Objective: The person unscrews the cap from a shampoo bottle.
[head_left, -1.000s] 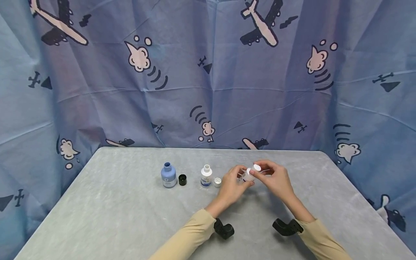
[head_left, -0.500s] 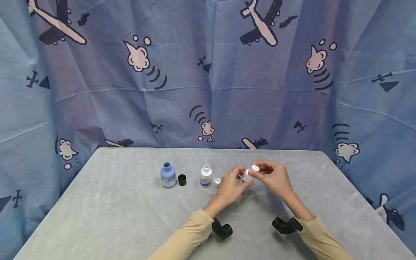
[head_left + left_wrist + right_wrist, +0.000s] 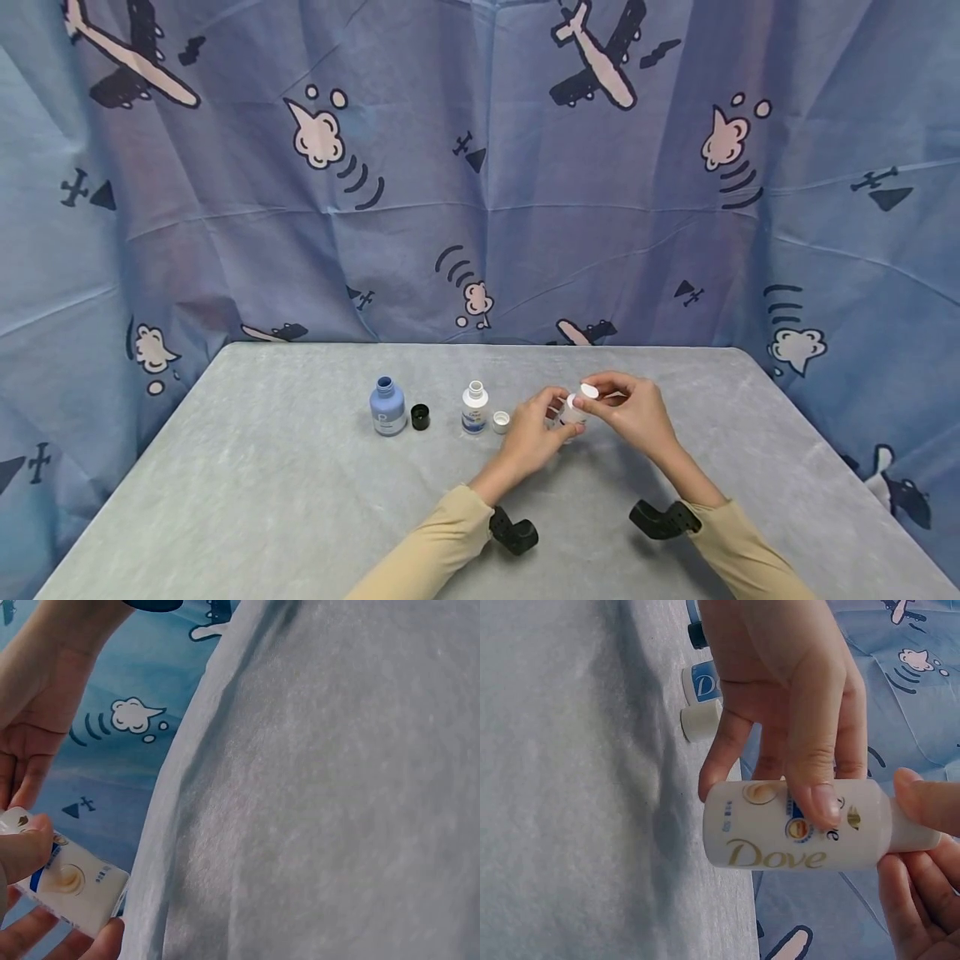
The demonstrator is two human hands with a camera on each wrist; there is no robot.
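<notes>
A small white Dove bottle (image 3: 780, 836) is held tilted above the table between both hands. My left hand (image 3: 532, 432) grips its body, thumb across the label and fingers beneath, as the left wrist view also shows. On its white cap (image 3: 589, 391) are the thumb and fingertips of my right hand (image 3: 633, 414), pinching it. The cap sits at the bottle's neck; whether it is loose I cannot tell. To the left of the hands, a white bottle with a blue label (image 3: 475, 408) stands uncapped, with a white cap (image 3: 501, 422) beside it.
Farther left stands an uncapped blue bottle (image 3: 387, 408), with a black cap (image 3: 420, 417) to its right. The grey table (image 3: 262, 483) ends at a blue curtain (image 3: 405, 250) printed with planes. Both wrists carry black camera mounts (image 3: 513, 531).
Both hands keep their hold on the bottle and its cap. The cap and the right fingertips have shifted very slightly left and down in the head view.
</notes>
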